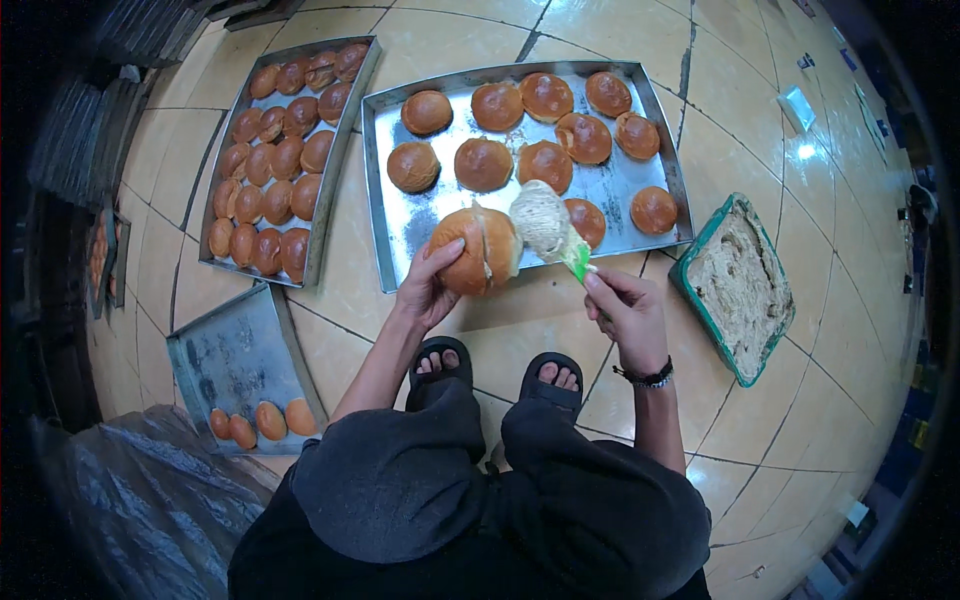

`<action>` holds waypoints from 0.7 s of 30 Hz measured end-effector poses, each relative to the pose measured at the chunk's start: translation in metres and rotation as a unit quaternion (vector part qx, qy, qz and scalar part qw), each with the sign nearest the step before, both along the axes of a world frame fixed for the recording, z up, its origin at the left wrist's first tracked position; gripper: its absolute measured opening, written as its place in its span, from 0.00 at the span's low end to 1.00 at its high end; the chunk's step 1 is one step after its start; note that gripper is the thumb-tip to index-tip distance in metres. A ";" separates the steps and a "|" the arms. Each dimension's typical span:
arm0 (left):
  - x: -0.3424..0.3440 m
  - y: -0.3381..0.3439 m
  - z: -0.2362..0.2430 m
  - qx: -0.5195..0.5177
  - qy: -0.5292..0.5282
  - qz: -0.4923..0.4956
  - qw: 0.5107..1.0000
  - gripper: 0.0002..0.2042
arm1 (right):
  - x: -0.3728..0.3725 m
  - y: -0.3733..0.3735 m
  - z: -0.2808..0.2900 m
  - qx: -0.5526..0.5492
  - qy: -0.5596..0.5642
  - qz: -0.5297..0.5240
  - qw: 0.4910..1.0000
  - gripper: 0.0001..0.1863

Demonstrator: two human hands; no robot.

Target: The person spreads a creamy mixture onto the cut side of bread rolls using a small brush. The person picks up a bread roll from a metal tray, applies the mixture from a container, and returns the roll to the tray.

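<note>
My left hand (430, 287) grips a round golden-brown bun (465, 255), held up over the near edge of a metal tray (650, 215). A slit runs down the bun's top and side. In my right hand (628, 308) is a spatula with a green handle (579, 262). A thick lump of pale beige cream (541, 220) covers its blade, right beside the bun's slit. Several glossy buns (482, 164) sit spread over the tray behind my hands.
A green tub (687, 284) of the same-looking cream stands on the tiled floor at the right. To the left lies a tray full of buns (275, 195). Nearer, another tray (235, 345) holds several buns along its near edge. Dark plastic sheeting (160, 500) covers the lower left.
</note>
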State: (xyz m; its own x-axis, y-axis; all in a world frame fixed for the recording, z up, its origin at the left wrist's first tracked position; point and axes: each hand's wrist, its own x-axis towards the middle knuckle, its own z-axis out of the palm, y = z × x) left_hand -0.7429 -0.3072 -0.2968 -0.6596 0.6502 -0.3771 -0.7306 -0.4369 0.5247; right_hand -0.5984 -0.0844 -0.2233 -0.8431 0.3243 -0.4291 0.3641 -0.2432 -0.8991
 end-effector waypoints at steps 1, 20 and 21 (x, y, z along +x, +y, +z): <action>-0.004 -0.005 -0.002 -0.005 -0.007 0.029 1.000 0.27 | 0.001 0.001 0.000 0.014 0.003 -0.006 1.000 0.12; -0.018 -0.019 -0.002 0.196 -0.113 0.092 0.970 0.28 | -0.007 -0.058 -0.012 0.196 0.094 0.007 0.976 0.11; -0.018 -0.019 -0.001 0.200 -0.113 0.088 0.969 0.27 | -0.008 -0.058 -0.010 0.223 0.083 0.018 0.971 0.12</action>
State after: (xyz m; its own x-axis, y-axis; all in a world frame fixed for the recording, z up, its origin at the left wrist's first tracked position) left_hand -0.7605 -0.3263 -0.2973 -0.7035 0.6595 -0.2647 -0.7030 -0.7004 0.1232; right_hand -0.6060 -0.1427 -0.2329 -0.9029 0.4159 -0.1087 0.2052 0.1948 -0.9591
